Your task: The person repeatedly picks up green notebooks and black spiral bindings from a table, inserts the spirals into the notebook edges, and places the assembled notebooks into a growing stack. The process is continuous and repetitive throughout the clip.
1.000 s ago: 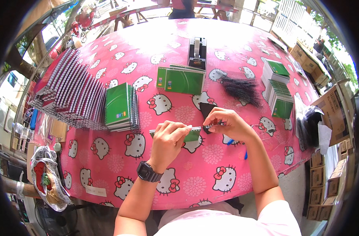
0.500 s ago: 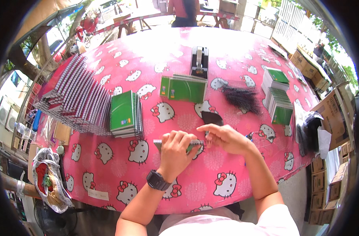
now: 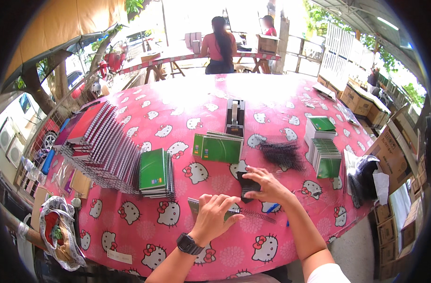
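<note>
My left hand [image 3: 212, 218] is closed around a small green notebook [image 3: 194, 205], held with its edge up over the table. A dark wire spiral [image 3: 259, 215] sticks out to the right from the notebook's edge, past my fingertips. My right hand [image 3: 268, 187] reaches over a small black block-like piece [image 3: 247, 185], thumb and fingers curled about its right side. What that piece is I cannot make out. Just beyond, several green notebooks [image 3: 220, 149] lie fanned in front of a black device with a light lever [image 3: 234, 115].
Stacked spiral notebooks [image 3: 107, 148] fill the left side, beside a green-covered pile [image 3: 152, 170]. A heap of black spirals [image 3: 282, 154] lies right of centre. More green notebooks [image 3: 325, 155] stand farther right. A cloth-lined basket [image 3: 59, 231] hangs at the left edge. Cardboard boxes [image 3: 390, 151] line the right.
My right hand has moved from the spiral beside the notebook to the black piece and closed on it. The left hand keeps hold of the notebook. The view has tilted up.
</note>
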`<state>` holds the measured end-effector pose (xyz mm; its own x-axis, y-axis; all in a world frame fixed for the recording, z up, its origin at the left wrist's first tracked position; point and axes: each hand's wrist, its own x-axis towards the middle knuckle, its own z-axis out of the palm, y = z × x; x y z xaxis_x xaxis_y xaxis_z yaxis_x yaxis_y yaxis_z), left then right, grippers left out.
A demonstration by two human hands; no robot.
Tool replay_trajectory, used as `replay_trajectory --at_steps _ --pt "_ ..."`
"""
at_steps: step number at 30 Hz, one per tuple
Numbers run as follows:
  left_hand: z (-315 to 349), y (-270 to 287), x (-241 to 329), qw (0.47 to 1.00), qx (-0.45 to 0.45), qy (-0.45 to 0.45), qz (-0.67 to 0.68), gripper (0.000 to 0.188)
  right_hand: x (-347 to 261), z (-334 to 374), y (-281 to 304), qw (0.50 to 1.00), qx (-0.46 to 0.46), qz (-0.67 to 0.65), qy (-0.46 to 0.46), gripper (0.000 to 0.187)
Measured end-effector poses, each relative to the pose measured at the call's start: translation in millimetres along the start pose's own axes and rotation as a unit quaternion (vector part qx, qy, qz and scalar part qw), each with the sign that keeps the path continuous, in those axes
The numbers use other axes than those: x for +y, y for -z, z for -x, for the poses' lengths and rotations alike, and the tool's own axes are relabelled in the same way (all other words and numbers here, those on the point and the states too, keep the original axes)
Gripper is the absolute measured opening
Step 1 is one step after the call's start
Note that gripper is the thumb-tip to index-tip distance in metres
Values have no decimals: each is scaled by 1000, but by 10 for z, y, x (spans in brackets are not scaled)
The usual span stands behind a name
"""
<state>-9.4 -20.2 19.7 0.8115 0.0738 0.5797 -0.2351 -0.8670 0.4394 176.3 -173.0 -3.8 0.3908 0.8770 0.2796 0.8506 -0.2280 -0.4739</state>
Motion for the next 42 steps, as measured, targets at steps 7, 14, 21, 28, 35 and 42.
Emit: replay_trajectory --at_steps 7,14,21,28,35,42 --pt "74 -2 -121 997 -68 8 -21 19 17 12 -50 994 -91 29 -43 86" --pt "72 -11 -165 995 -90 -18 -28 21 -83 -76 -356 992 21 94 -85 68" --pt "45 258 -393 994 -77 15 -70 21 -55 -33 12 958 -66 -271 -66 60" --pt "24 188 -352 994 -49 5 -93 21 -206 -75 48 924 -172 -331 -87 43" --pt "37 159 -407 995 -16 39 -86 24 -198 -48 -20 932 -121 -340 -35 42" --pt "41 214 -481 994 -38 63 -85 31 -388 -100 -93 904 -132 -396 -96 39"
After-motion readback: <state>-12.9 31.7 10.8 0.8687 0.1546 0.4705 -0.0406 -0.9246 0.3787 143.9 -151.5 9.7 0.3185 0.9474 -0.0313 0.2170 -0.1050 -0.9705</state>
